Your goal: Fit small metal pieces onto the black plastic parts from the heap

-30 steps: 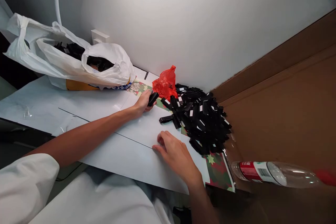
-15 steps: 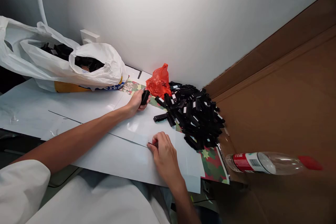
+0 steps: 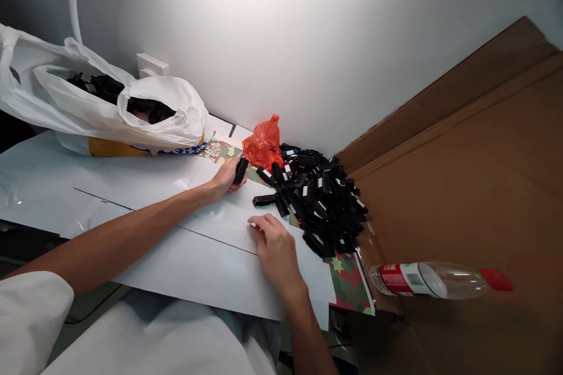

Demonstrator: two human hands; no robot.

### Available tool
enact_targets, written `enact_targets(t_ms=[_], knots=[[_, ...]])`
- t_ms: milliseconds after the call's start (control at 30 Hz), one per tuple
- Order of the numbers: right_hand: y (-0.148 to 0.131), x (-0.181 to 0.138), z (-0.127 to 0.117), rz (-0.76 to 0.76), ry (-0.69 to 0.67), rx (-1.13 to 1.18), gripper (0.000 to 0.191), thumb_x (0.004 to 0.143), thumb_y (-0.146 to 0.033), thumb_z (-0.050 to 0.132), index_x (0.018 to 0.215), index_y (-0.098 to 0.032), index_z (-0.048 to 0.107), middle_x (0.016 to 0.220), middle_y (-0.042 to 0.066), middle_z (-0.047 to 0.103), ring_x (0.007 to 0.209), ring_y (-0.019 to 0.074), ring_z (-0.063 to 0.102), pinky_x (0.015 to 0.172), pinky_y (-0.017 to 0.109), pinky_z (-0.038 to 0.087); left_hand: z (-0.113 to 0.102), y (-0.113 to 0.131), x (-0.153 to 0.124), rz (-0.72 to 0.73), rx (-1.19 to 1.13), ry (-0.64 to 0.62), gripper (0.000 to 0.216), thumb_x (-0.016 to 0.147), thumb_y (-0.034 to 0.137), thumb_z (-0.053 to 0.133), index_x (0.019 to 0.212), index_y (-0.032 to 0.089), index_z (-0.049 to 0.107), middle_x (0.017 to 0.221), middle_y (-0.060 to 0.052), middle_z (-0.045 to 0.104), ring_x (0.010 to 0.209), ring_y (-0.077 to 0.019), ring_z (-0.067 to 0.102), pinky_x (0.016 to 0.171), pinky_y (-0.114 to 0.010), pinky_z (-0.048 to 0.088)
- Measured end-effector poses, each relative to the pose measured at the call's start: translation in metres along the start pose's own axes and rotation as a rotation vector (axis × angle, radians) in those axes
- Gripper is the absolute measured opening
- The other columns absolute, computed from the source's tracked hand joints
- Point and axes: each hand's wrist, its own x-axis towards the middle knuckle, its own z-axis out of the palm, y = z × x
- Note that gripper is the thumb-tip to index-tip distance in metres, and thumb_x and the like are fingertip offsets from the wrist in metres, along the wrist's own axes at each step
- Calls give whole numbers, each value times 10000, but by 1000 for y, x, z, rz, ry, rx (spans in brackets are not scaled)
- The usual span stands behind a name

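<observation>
My left hand is wrapped round a small black plastic piece, held tilted above the white sheet. My right hand hovers over the same sheet, thumb and forefinger brought close together. Whatever may be between those fingertips is too small to make out. Beyond and to the right lies a heap of similar black plastic pieces, several with white labels. A crumpled red plastic bag rests at the back, just past my left hand.
A white plastic bag holding black pieces stands at the left. Small shiny bits lie on the camouflage-patterned surface. On the right rise a brown cardboard panel and a clear bottle with a red cap.
My right thumb and forefinger have come up a little and stretched forward. My left hand keeps the black piece, now turned slightly. The view has shifted a little.
</observation>
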Motion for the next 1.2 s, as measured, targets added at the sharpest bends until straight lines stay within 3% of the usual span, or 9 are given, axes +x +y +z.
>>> enact_targets(t_ms=[100,333,467,567,767,1067,1200], knots=[[0,17,-12,-59,14,53,313,1033,-188,492,1192,-261,751,1048,89,727,913,251,691,767,358,509,-1,-3,1,14,-23,-27,516,978,579,413,587,244,390,357,-6,365,309,-78,207,357,-227,96],[0,78,-29,-48,174,455,159,920,-357,711,965,-219,775,928,64,783,854,239,739,721,345,598,-2,2,-1,30,-65,-99,428,962,583,488,771,205,546,412,8,469,290,-79,245,351,-210,136],[11,105,-15,-62,210,707,207,855,-409,780,877,-205,750,1024,103,799,1043,281,750,887,404,619,0,3,-3,10,-43,-113,437,978,570,469,757,199,540,401,6,445,288,-80,253,351,-215,135],[18,110,-2,-35,239,857,215,823,-402,805,841,-203,728,1124,118,786,1119,292,730,975,437,593,2,2,-4,-29,6,-83,435,993,564,461,753,209,527,385,22,398,285,-92,282,353,-217,125],[26,107,6,-6,269,903,237,789,-420,814,832,-205,724,1198,114,736,1205,292,678,1021,436,560,12,3,-7,-3,116,-61,376,1017,478,472,788,194,564,417,26,411,298,-104,348,352,-223,168],[30,113,13,19,243,1000,272,721,-438,872,801,-201,768,1154,106,736,1157,277,684,937,380,572,11,-2,-3,67,135,-57,442,1009,536,520,762,174,569,416,34,428,291,-92,358,332,-223,171],[29,113,15,35,245,1013,266,699,-429,900,771,-202,782,1139,103,734,1113,269,692,920,373,570,10,-3,-4,70,119,-30,367,994,490,566,796,181,559,440,53,448,300,-89,373,329,-214,186]])
